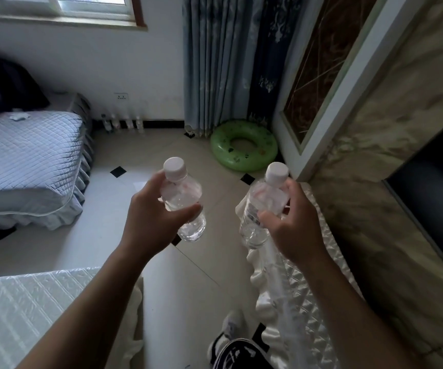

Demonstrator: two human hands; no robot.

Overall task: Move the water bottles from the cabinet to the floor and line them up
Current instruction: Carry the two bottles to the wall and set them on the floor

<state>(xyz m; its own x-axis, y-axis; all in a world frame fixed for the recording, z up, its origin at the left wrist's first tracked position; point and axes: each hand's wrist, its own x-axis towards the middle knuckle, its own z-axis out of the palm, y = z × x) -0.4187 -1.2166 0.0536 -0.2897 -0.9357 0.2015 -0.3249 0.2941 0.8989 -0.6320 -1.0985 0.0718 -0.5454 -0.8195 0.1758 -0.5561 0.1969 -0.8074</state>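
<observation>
Two bottles in hand, one each. Left hand (156, 217) has fingers wrapped round the shoulder of the left bottle (184, 206), thumb across the front; right hand (292, 225) curls the same way round the right bottle (261, 209), fingers pressed on the label. Both are carried roughly upright, caps on, in the air above the floor (161, 153).

Progress, as I read it: approx four bottles already stand in a row (123, 123) at the far wall's base, beside the bed (26, 155), so the job looks partly done. These two aren't placed yet; the cabinet isn't clearly in view, so can't tell how many are left.

Room: a clear tiled lane runs fwd between the bed and the swim ring (243, 147), with open floor right of the row before the curtain (215, 62). Satin covers crowd both sides near the feet.
</observation>
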